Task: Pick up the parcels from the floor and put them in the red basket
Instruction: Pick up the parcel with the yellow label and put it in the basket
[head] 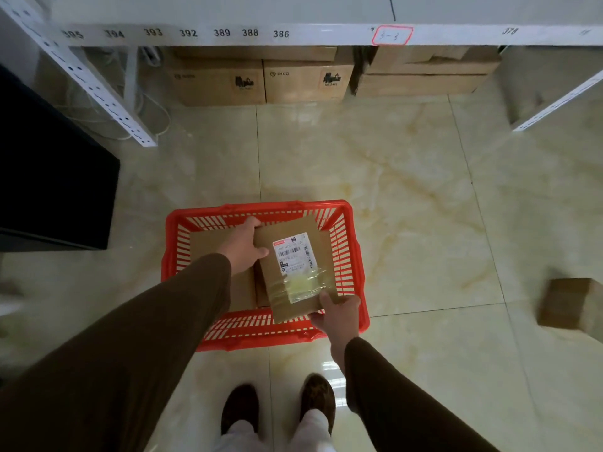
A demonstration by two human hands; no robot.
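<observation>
I note the left hand [243, 247] gripping the far-left corner of a labelled parcel [293, 269], the right hand [337, 313] clasping its near edge. The parcel is held tilted over the red basket [355, 256], above other cardboard inside. Another parcel [569, 303] lies on the floor [408, 190], well apart to the right.

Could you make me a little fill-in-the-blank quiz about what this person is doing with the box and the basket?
1. Both hands, the left hand and the right hand, hold a cardboard parcel over the ____ basket.
2. The white shipping label on the parcel faces ____.
3. Another parcel lies on the floor to the person's ____.

Missing words: red; up; right
</observation>
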